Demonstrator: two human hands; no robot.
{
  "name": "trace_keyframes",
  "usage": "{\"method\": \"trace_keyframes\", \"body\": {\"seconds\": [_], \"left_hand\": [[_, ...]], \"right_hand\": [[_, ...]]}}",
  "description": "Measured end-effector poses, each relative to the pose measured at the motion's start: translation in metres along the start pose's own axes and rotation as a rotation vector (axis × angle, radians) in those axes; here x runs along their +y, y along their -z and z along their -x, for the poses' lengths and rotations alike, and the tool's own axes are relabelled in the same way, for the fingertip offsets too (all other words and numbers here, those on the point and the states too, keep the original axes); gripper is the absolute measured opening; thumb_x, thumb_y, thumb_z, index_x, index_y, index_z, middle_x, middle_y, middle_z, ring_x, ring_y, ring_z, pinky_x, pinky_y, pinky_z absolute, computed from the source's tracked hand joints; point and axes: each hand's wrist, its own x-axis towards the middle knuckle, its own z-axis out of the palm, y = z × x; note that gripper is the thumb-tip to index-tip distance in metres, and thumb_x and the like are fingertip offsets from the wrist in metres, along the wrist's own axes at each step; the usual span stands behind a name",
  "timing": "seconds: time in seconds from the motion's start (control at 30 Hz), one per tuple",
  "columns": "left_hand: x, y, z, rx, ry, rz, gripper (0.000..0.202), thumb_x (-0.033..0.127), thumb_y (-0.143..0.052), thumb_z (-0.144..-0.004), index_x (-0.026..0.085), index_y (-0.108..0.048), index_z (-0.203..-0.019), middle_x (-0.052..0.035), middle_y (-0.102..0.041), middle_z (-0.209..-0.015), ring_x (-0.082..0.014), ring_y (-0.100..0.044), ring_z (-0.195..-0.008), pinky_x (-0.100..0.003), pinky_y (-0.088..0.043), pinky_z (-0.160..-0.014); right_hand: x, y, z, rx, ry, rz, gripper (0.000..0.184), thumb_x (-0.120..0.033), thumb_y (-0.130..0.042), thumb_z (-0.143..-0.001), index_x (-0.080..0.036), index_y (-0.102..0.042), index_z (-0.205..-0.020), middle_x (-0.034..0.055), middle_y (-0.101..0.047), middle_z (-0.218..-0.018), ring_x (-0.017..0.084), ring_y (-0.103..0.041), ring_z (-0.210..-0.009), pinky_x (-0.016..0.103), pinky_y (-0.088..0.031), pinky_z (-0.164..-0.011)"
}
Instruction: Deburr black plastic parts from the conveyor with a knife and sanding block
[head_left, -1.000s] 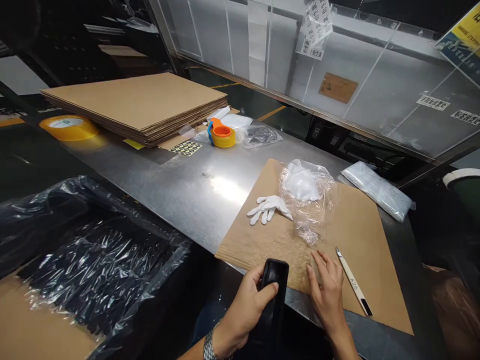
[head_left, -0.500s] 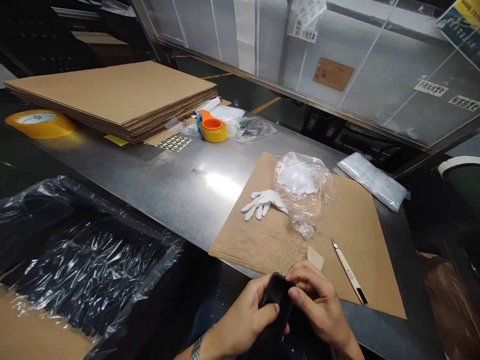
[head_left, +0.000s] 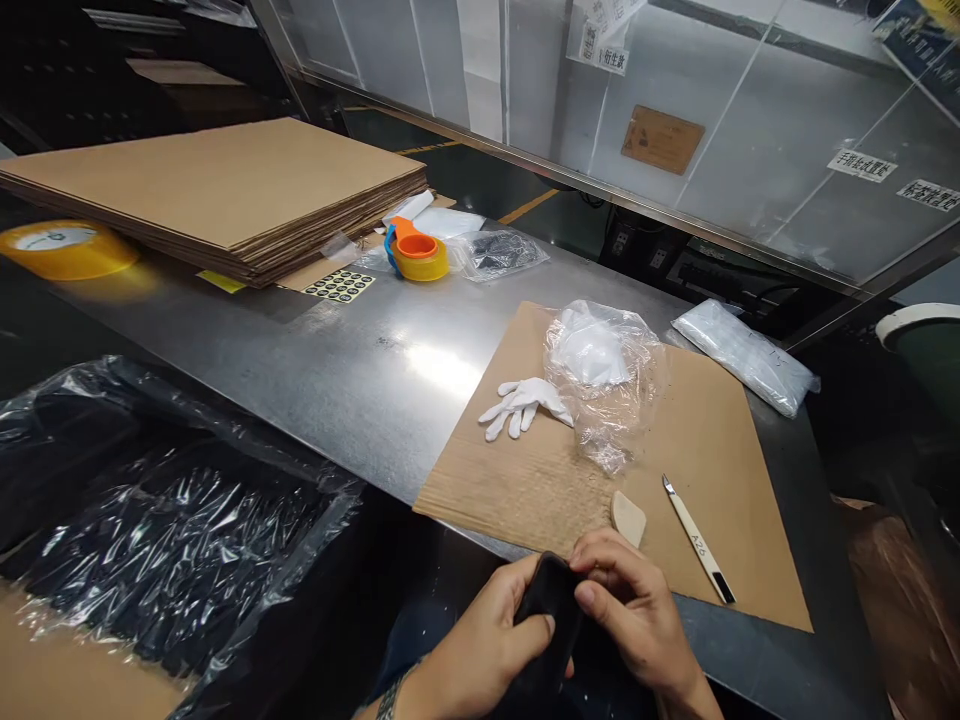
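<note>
My left hand is wrapped round a black piece with a rounded top edge, its thumb lying across the face. It looks like a case, but its exact kind does not show. At the upper right edge of that piece, my right hand pinches with thumb and fingertips; anything small between them is hidden. Just beyond the right hand lies a beige rounded block on a cardboard sheet. A white-handled craft knife marked A26 rests on the cardboard, to the right.
A white glove and a crumpled clear bag are on the cardboard. Stacked cardboard, a tape dispenser and a yellow tape roll sit farther left on the metal table. Left below, plastic-wrapped black items fill a box.
The view has shifted slightly. Both hands keep hold of the black piece, which looks turned a little, with its face more visible.
</note>
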Motion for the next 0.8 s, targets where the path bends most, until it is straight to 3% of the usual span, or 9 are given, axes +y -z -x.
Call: {"method": "trace_keyframes", "body": {"seconds": [0.13, 0.23, 0.33, 0.4, 0.5, 0.57, 0.7, 0.8], "left_hand": [[-0.006, 0.001, -0.001, -0.002, 0.012, 0.036, 0.012, 0.012, -0.052, -0.072, 0.016, -0.053, -0.083, 0.0007, -0.061, -0.061, -0.0123, -0.057, -0.053, -0.023, -0.042, -0.053], [-0.010, 0.002, -0.004, 0.011, 0.062, 0.205, 0.023, 0.029, -0.057, -0.079, 0.015, -0.055, -0.097, -0.0017, -0.064, -0.063, -0.0124, -0.059, -0.054, -0.022, -0.044, -0.053], [-0.011, 0.007, -0.011, 0.016, 0.156, 0.530, 0.049, 0.052, -0.041, -0.085, 0.008, -0.061, -0.087, -0.0091, -0.067, -0.070, -0.0159, -0.063, -0.061, -0.029, -0.050, -0.066], [-0.009, 0.013, -0.015, -0.002, 0.175, 0.711, 0.059, 0.056, -0.034, -0.086, 0.006, -0.063, -0.079, -0.0124, -0.068, -0.071, -0.0199, -0.066, -0.066, -0.036, -0.050, -0.076], [-0.005, 0.022, -0.019, 0.075, 0.179, 0.823, 0.057, 0.055, -0.035, -0.086, 0.007, -0.064, -0.079, -0.0121, -0.068, -0.063, -0.0206, -0.067, -0.061, -0.032, -0.052, -0.068], [-0.002, 0.026, -0.020, 0.164, 0.178, 0.849, 0.055, 0.054, -0.036, -0.086, 0.007, -0.064, -0.078, -0.0111, -0.067, -0.058, -0.0183, -0.066, -0.055, -0.027, -0.052, -0.059], [0.002, 0.027, -0.021, 0.256, 0.092, 0.864, 0.054, 0.053, -0.038, -0.086, 0.006, -0.064, -0.080, -0.0098, -0.065, -0.058, -0.0159, -0.063, -0.052, -0.026, -0.052, -0.056], [0.003, 0.026, -0.022, 0.323, 0.003, 0.838, 0.053, 0.052, -0.038, -0.086, 0.007, -0.065, -0.079, -0.0086, -0.065, -0.060, -0.0151, -0.062, -0.052, -0.026, -0.052, -0.055]], "right_hand": [[0.000, -0.003, 0.000, 0.006, -0.020, 0.017, 0.011, -0.028, -0.059, -0.082, -0.020, -0.058, -0.076, 0.0040, -0.056, -0.087, 0.014, -0.055, -0.080, 0.022, -0.046, -0.065], [0.010, 0.002, -0.001, 0.111, -0.047, 0.075, 0.021, -0.036, -0.053, -0.085, -0.020, -0.051, -0.073, 0.0039, -0.058, -0.086, 0.014, -0.057, -0.077, 0.024, -0.048, -0.067], [0.028, 0.028, 0.001, 0.407, -0.107, 0.482, 0.026, -0.041, -0.034, -0.092, -0.021, -0.052, -0.089, 0.0053, -0.059, -0.090, 0.015, -0.059, -0.076, 0.029, -0.049, -0.069], [0.043, 0.055, 0.004, 0.594, -0.160, 0.833, 0.032, -0.044, -0.034, -0.090, -0.019, -0.052, -0.099, 0.0096, -0.059, -0.095, 0.021, -0.057, -0.084, 0.036, -0.047, -0.076], [0.063, 0.091, 0.007, 0.677, -0.221, 1.026, 0.040, -0.050, -0.041, -0.082, -0.014, -0.056, -0.092, 0.0173, -0.055, -0.090, 0.032, -0.050, -0.087, 0.051, -0.038, -0.079], [0.072, 0.104, 0.008, 0.664, -0.251, 1.096, 0.037, -0.049, -0.039, -0.081, -0.015, -0.055, -0.080, 0.0165, -0.053, -0.080, 0.034, -0.049, -0.082, 0.053, -0.037, -0.075], [0.072, 0.101, 0.013, 0.639, -0.271, 1.133, 0.035, -0.046, -0.031, -0.085, -0.018, -0.050, -0.075, 0.0149, -0.053, -0.077, 0.031, -0.052, -0.076, 0.046, -0.040, -0.068], [0.056, 0.071, 0.020, 0.587, -0.268, 1.071, 0.037, -0.046, -0.024, -0.089, -0.019, -0.049, -0.082, 0.0101, -0.056, -0.075, 0.023, -0.056, -0.066, 0.034, -0.043, -0.059]]}}
